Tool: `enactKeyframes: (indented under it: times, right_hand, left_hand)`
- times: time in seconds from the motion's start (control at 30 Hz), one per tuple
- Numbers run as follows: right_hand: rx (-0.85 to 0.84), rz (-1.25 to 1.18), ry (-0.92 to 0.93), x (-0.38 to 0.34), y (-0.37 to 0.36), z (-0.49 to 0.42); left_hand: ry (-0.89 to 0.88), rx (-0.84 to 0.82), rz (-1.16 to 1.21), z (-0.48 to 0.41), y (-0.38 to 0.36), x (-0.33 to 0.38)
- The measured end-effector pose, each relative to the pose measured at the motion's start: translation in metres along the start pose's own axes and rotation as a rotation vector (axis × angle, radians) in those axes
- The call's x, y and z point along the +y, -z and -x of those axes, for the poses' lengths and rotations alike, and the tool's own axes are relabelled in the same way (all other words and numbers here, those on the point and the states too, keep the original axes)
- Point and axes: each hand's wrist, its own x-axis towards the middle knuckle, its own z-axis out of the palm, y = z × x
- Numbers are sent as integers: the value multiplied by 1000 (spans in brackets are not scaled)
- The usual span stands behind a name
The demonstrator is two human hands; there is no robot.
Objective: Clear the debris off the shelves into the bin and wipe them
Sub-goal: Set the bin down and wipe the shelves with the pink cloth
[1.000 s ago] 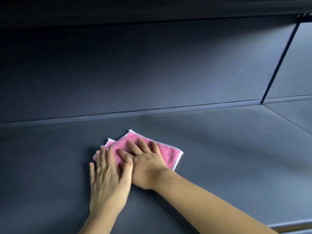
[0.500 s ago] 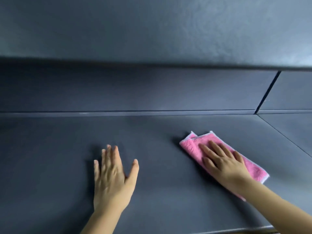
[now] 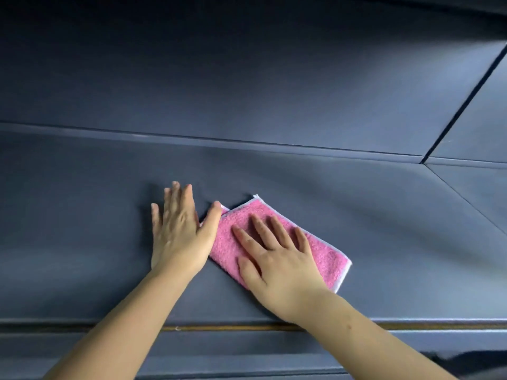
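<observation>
A folded pink cloth (image 3: pixel 323 253) with a white hem lies flat on the dark grey shelf (image 3: pixel 301 193). My right hand (image 3: pixel 277 259) presses down on it with straight, spread fingers. My left hand (image 3: pixel 181 231) lies flat on the bare shelf just left of the cloth, and its thumb touches the cloth's left edge. No debris or bin shows in the head view.
The shelf's back panel (image 3: pixel 247 86) rises behind my hands. A dark seam (image 3: pixel 463 105) divides it from the neighbouring panel on the right. The shelf's front edge (image 3: pixel 219 327) with a thin yellowish strip runs under my forearms.
My right hand has slid the cloth back to the left, up against my left hand. The left hand has stayed flat on the shelf. The view has tilted down and now takes in the front edge.
</observation>
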Motion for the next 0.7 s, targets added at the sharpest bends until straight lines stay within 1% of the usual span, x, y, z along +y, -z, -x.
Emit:
enactKeyframes:
  times: [0.07,0.17,0.2,0.27,0.3,0.37,0.43,0.47,0.5,0.6,0.63,0.7]
  right_hand:
    - [-11,53,18,12,5,17]
    - [-23,117,-21,39,16,37]
    - [-30,139,-51,49,20,42]
    - [-35,170,-122,71,26,54]
    - [-17,175,-158,83,29,58]
    - [17,171,-224,105,35,63]
    - [43,144,-292,121,42,67]
    - [14,143,-310,124,44,68]
    - [-55,177,-324,124,45,68]
    - [-84,242,-387,104,40,59]
    - [-70,233,-362,85,38,51]
    - [-15,210,-255,43,28,38]
  left_hand:
    - [-16,-29,8,-1,0,1]
    - [-37,-57,48,-4,10,-4]
    - [-67,-46,-6,-8,16,-10]
    - [-133,4,-188,-19,33,-30]
    - [-134,29,-257,-26,44,-41]
    - [-77,53,-344,-37,65,-66]
    - [13,36,-402,-39,78,-89]
    - [54,27,-407,-38,80,-98]
    - [89,21,-396,-36,80,-105]
    - [106,12,-367,-35,76,-113]
    - [103,11,-364,-35,76,-113]
    - [104,17,-338,-35,77,-112]
